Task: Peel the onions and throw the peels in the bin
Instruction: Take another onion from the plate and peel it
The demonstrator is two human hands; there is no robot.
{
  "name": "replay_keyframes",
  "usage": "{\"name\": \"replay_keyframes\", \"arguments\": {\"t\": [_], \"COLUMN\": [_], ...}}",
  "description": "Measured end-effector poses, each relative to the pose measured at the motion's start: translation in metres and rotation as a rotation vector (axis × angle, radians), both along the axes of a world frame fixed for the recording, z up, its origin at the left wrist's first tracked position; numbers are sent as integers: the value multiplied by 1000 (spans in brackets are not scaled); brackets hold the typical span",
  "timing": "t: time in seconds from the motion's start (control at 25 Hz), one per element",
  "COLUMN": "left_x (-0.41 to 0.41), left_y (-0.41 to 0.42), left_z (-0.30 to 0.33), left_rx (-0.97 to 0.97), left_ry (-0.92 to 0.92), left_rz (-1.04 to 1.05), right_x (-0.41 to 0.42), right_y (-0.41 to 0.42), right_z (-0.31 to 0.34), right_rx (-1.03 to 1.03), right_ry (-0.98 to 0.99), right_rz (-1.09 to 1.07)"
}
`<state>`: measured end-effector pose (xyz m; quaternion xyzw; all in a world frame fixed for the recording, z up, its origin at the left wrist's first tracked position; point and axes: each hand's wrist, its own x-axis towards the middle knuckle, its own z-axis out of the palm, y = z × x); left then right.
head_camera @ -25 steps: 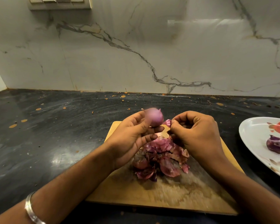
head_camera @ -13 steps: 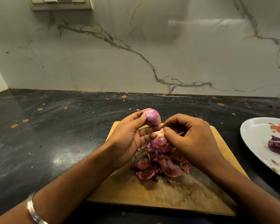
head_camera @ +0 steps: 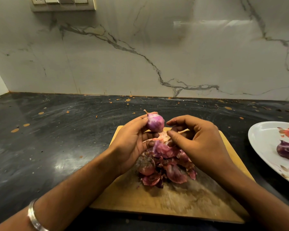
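1. Cutting board [head_camera: 165, 202]: wooden, nearest the viewer on the dark counter [head_camera: 48, 147]; its front half is bare.
2. Peel heap [head_camera: 167, 165]: loose red-purple skins piled mid-board, under both hands. None binned; no bin in view.
3. Left hand [head_camera: 132, 144]: fingers and thumb closed around one small onion [head_camera: 154, 122], held above the far part of the board, stem tip pointing up-left. The onion's surface looks pale pink and glossy, so judged nearly or wholly peeled.
4. Right hand [head_camera: 198, 139]: curled just beside the onion, thumb and forefinger drawn together; whether they pinch a scrap of skin cannot be told.
5. White plate [head_camera: 264, 147]: right of the board, carrying one darker purple onion [head_camera: 287, 150], apparently peeled.
6. Marble backsplash [head_camera: 157, 55]: farthest, behind the counter.
7. Progress, judged: peeling well advanced, perhaps at its last onion; disposal of the peels wholly outstanding.
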<state>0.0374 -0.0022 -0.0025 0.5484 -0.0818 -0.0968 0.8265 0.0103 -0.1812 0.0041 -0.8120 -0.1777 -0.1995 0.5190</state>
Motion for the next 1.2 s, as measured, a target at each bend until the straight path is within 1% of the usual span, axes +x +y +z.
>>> {"name": "replay_keyframes", "arguments": {"t": [0.08,0.24,0.4,0.52,0.68,0.96,1.08,1.2], "left_x": [0,0,0,-1,-4,-4,-4,-5], "left_y": [0,3,0,-1,0,0,0,0], "left_z": [0,0,-2,-2,-3,-1,-2,-3], "left_rx": [20,39,26,13,9,-14,19,55], "left_ry": [-11,-28,-10,-5,-75,-120,-169,-198], "left_rz": [7,-13,-40,-65,-100,-99,-111,-76], "right_x": [-2,1,1,3,2,2,3,4], "right_y": [2,-1,0,-2,-2,-3,-3,-3], "right_z": [0,0,1,-1,-2,-1,-2,-3], "right_rx": [-22,-44,6,35,29,73,131,146], "right_ry": [-5,-60,-12,-12,-19,-14,5,14], "right_rz": [41,1,20,-1,-22,7,34,44]}}
